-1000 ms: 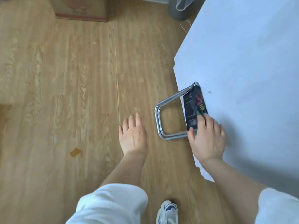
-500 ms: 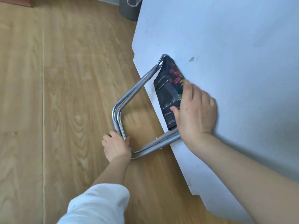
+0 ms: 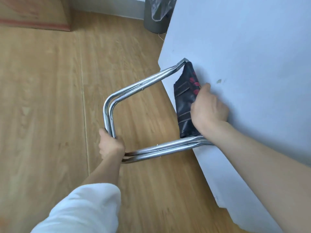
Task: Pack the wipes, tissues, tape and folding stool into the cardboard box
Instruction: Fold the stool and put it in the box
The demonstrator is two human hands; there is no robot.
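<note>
The folding stool point(image 3: 134, 88) is folded flat, with a shiny metal tube frame and a black fabric seat with red marks point(image 3: 184, 101). Its seat end rests on the edge of the pale table point(image 3: 252, 56); the frame sticks out over the wooden floor. My left hand point(image 3: 110, 145) grips the frame's near-left corner. My right hand point(image 3: 207, 108) is closed on the fabric seat at the table edge. The cardboard box point(image 3: 33, 14) stands on the floor at the far left, only partly in view. Wipes, tissues and tape are not in view.
A grey bin with a plastic liner point(image 3: 156, 15) stands on the floor behind the table's far corner. The wooden floor point(image 3: 50, 98) spreads left of the table. My white sleeve point(image 3: 80, 209) fills the lower left.
My left hand reached over and took hold of the stool's frame. Both hands now hold the stool, and more of it has come off the table edge. The box has come back into view.
</note>
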